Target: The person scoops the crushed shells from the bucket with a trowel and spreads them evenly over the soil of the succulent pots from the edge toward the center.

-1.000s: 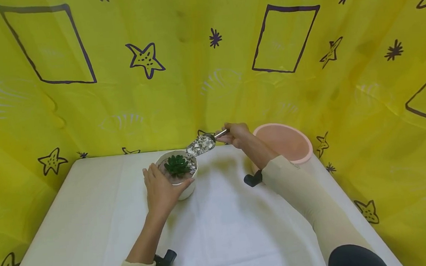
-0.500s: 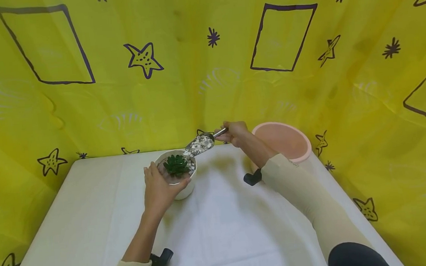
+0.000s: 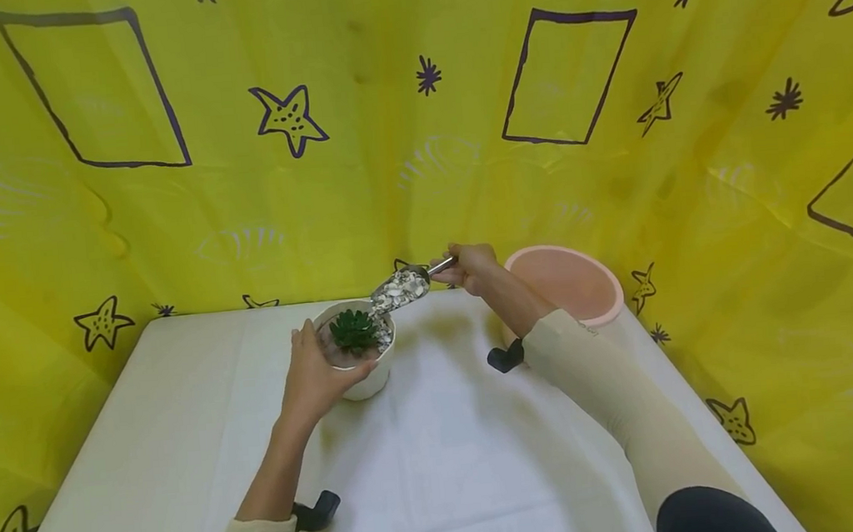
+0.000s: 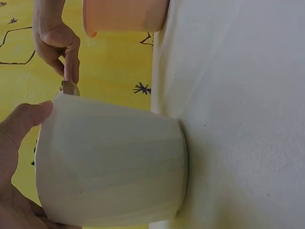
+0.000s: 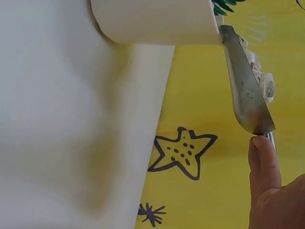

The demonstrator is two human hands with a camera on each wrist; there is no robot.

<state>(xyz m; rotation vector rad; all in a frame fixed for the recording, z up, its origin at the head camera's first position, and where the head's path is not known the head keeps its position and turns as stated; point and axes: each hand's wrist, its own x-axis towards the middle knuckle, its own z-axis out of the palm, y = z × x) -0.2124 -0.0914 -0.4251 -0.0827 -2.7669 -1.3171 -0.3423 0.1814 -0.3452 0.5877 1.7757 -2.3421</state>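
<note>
The metal scoop, its tip at the far-right rim of the white pot, looks stiff, but its loose pebbles could slide; the right grip pinches its handle, the sensible hold. The left grip holds the pot's near-left side. The worktop's far edge is close; room lies nearward.

Off-wht pot, grn succulent, slvr scoop, pink tub, yel backdrop w/ dk star print
</note>
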